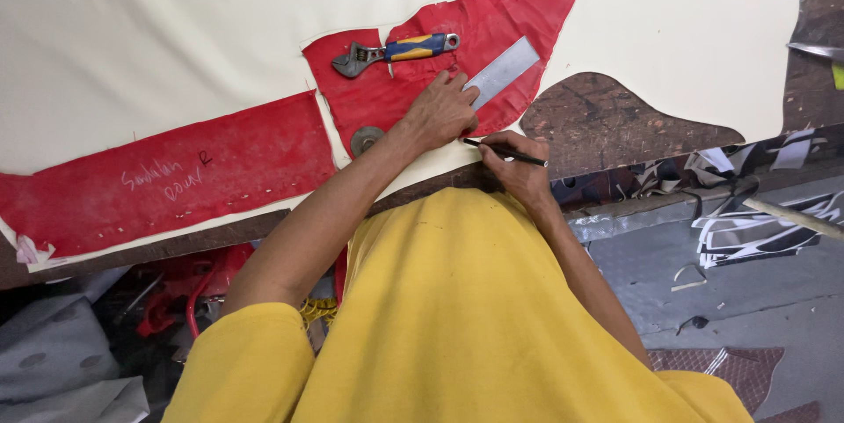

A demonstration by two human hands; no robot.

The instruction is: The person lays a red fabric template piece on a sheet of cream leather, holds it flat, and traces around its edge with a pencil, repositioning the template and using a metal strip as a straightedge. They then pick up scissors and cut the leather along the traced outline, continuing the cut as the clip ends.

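On the worktop [615, 115], seen from the head camera, the left hand [442, 111] presses flat, fingers spread, on a red pattern piece [413, 93] beside a steel ruler [501, 71]. The right hand [519, 164] pinches a black pen [508, 153], its tip seemingly touching the cream fabric [176, 27] (a wrench [396, 52] lies nearby).

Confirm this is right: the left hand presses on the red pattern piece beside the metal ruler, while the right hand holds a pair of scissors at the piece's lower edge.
Not quite. The head view shows the right hand holding a thin black pen, not scissors. The rest stands: the left hand presses on the red pattern piece beside the flat metal ruler.
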